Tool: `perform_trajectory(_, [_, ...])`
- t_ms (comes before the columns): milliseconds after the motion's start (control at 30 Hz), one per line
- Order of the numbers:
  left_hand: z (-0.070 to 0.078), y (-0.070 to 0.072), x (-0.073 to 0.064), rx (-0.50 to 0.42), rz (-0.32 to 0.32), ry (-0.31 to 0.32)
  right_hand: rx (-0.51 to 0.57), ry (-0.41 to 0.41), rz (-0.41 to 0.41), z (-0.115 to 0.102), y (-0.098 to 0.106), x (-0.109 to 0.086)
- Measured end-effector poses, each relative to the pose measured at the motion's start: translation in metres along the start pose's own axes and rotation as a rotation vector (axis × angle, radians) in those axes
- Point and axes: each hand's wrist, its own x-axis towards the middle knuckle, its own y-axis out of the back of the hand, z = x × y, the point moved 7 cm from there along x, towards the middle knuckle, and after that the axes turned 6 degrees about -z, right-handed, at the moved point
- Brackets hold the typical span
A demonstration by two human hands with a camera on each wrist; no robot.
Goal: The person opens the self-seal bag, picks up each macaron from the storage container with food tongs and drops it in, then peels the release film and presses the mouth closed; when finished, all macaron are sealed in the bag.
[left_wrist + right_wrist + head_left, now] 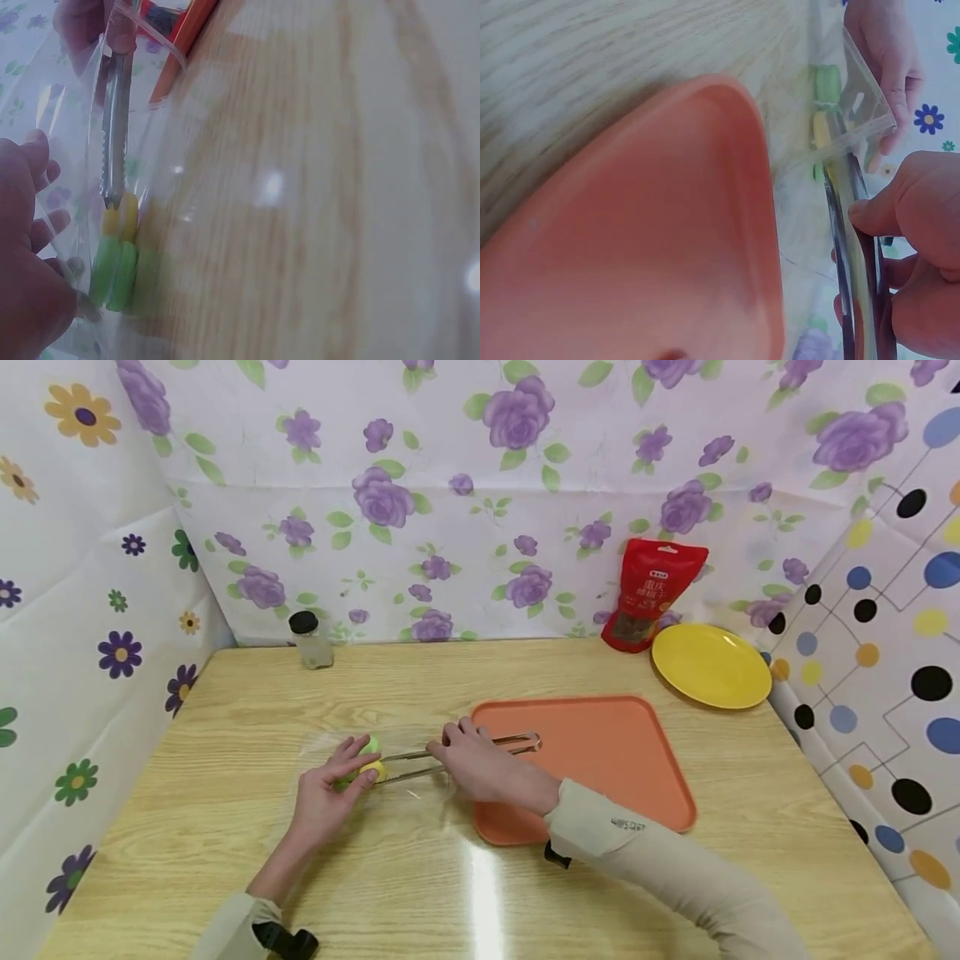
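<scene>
My right hand (480,766) grips metal tongs (408,755) near mid-length, thumb on one side and fingers on the other. The rounded end of the tongs lies over the orange tray, while their toothed tips reach into a clear plastic bag (412,795). Inside the bag, yellow (120,225) and green (112,274) pieces that look like macarons lie end to end at the tips. Whether the tips squeeze the yellow one cannot be told. My left hand (322,793) is against the bag around these pieces, its fingers spread and only slightly bent.
An orange tray (600,777) lies right of the bag, under my right hand. Behind it, a red pouch (654,585) leans on the floral backdrop beside a yellow plate (712,667). A small black-capped jar (313,643) stands at the back left. Patterned walls enclose the wooden table (390,893).
</scene>
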Motion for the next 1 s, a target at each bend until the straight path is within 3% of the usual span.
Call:
perform_trajectory(500, [-0.003,0.0,-0.002,-0.012,0.008,0.01,0.039,0.007,-0.026,-0.003,-0.009,0.004])
perform_trajectory(633, [-0.003,-0.001,-0.003,-0.01,0.01,0.009,0.094,0.005,-0.029,0.001,-0.008,0.0])
perform_trajectory(800, [-0.002,-0.001,-0.002,-0.004,0.01,-0.003,0.153,0.019,0.0,0.025,0.0,-0.027])
perform_trajectory(1000, [-0.003,0.002,-0.003,-0.024,0.012,0.001,0.228,0.023,0.092,0.063,0.006,-0.084])
